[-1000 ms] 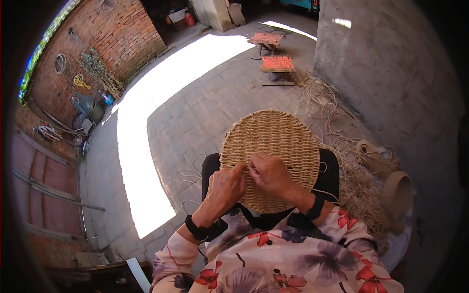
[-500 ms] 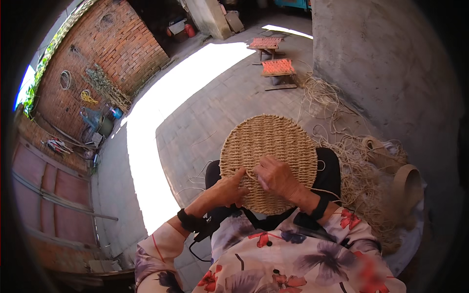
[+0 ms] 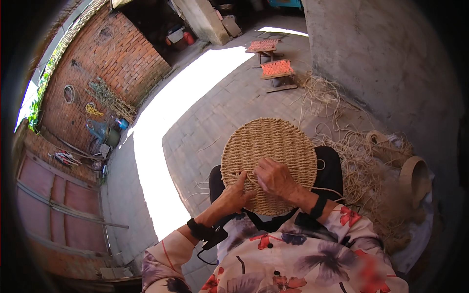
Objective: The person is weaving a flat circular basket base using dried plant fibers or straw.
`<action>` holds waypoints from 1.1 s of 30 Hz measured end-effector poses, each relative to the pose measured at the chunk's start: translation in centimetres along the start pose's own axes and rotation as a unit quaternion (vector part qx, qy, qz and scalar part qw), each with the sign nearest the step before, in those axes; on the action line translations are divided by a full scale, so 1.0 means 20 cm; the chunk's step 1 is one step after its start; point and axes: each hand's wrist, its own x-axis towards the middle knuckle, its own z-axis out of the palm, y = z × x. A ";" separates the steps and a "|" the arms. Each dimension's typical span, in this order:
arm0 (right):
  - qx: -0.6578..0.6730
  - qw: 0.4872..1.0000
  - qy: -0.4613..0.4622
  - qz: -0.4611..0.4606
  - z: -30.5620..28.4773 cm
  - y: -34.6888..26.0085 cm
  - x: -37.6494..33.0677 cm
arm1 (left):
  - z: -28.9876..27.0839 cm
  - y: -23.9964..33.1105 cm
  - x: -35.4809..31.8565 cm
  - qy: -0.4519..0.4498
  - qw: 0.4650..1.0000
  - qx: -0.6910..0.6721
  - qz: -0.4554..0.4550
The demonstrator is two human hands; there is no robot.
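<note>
A round mat [image 3: 268,141] of tan, coarsely woven straw cord rests across my lap. My right hand [image 3: 277,179] is closed over its lower middle, fingertips pinching a strand of straw cord [image 3: 251,177] at the surface. From the left, my left hand [image 3: 235,194] lies on the mat with index finger stretched out beside that strand and thumb apart; its other fingers are mostly hidden. Another length of cord [image 3: 326,189] trails off the mat's right edge over my dark trouser leg.
A tangled heap of cord [image 3: 354,156] lies to my right, beside a tan ring-shaped roll [image 3: 414,180]. Two low stools with orange woven seats [image 3: 277,69] stand ahead near the grey wall [image 3: 376,53]. A brick wall [image 3: 117,53] runs along the left.
The view has shifted slightly, so the surroundings sit a little differently. Both hands stay at the same spot on the mat, with the left index finger slightly more upright.
</note>
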 end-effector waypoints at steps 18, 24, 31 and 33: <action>0.024 1.000 0.006 -0.009 0.06 0.04 -0.01 | 0.06 0.05 0.07 -0.009 0.855 -0.515 -0.068; 0.040 0.999 -0.018 0.017 0.06 0.08 -0.02 | 0.08 0.03 0.08 -0.025 0.793 -0.603 -0.079; -0.012 0.994 -0.105 0.006 0.10 0.05 0.07 | 0.10 -0.09 0.13 -0.027 0.766 -0.639 -0.068; -0.037 0.991 -0.128 -0.002 0.10 0.03 0.11 | 0.10 -0.11 0.13 -0.044 0.774 -0.630 -0.049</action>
